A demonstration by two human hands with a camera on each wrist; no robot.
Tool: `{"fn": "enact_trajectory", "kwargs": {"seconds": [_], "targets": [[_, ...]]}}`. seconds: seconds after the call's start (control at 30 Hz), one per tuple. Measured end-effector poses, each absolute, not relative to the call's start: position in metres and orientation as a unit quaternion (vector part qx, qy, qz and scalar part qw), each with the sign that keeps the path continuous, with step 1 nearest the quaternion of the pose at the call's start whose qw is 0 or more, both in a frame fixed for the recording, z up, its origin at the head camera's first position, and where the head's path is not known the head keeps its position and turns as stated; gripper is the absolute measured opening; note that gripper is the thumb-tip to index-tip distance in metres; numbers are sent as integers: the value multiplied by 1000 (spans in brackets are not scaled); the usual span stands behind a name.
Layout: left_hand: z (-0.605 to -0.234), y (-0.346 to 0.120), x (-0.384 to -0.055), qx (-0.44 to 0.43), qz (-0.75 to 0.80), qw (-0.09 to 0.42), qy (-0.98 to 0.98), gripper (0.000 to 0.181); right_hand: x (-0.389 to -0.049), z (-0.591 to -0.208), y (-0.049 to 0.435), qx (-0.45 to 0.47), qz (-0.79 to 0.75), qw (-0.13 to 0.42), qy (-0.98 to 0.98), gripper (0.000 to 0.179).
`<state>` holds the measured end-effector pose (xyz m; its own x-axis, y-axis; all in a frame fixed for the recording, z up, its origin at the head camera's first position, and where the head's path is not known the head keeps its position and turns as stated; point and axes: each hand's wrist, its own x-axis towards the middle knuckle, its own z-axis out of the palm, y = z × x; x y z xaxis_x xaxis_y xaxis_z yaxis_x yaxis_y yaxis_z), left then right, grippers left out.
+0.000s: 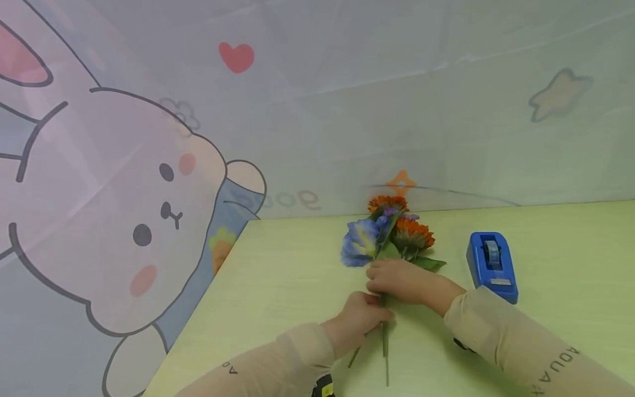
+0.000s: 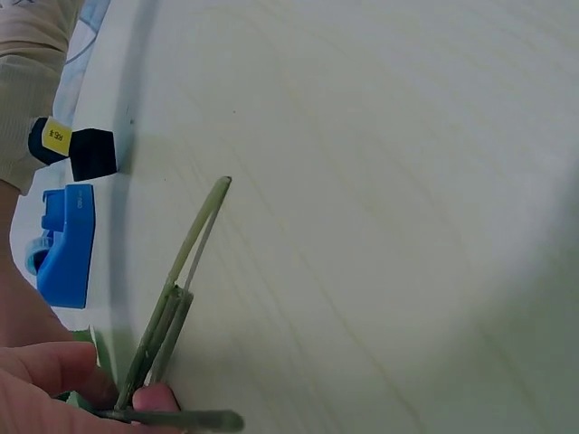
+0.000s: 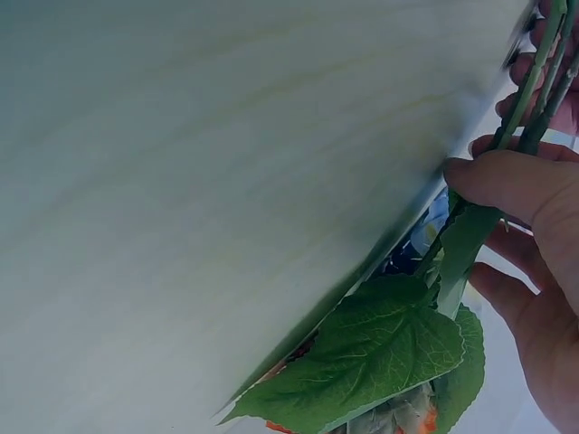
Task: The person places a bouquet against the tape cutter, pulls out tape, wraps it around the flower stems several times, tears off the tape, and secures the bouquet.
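Note:
A bunch of flowers (image 1: pixel 414 234), with orange and purple blooms, a large blue blossom (image 1: pixel 359 242) and green leaves (image 3: pixel 362 353), lies over the table with its heads toward the back. My right hand (image 1: pixel 404 280) grips the bunch just below the blooms, thumb and fingers round the stems. Lower down, my left hand (image 1: pixel 358 321) pinches the green stems (image 2: pixel 163 334). Their cut ends stick out below it, one stem angled apart from the others. In the right wrist view, leaves hide most of the blooms.
A blue tape dispenser (image 1: pixel 492 267) with a roll of clear tape stands right of the flowers, close to my right forearm. The pale yellow-green table (image 1: pixel 278 270) ends at a printed cloth backdrop (image 1: pixel 347 110) showing a rabbit on the left.

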<state>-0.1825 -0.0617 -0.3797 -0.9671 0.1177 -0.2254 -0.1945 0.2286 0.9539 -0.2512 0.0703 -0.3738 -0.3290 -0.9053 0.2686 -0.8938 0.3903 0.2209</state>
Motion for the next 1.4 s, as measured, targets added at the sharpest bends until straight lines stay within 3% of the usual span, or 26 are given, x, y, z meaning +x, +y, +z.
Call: {"fn": "enact_trajectory", "kwargs": {"seconds": [0.27,0.8,1.17,1.4], "targets": [[-377,-64,-186,-12,642,170,748,22,-254,-374,70,547,-5,162,-821,29],[-378,-65,-191,-81,622,291,722,39,-254,-369,74,552,42,149,-819,33],[-380,-67,-193,-92,662,310,676,37,-262,-368,79,570,95,120,-807,37],[-381,-68,-192,-100,670,314,665,26,-263,-370,83,580,100,105,-802,31]]}}
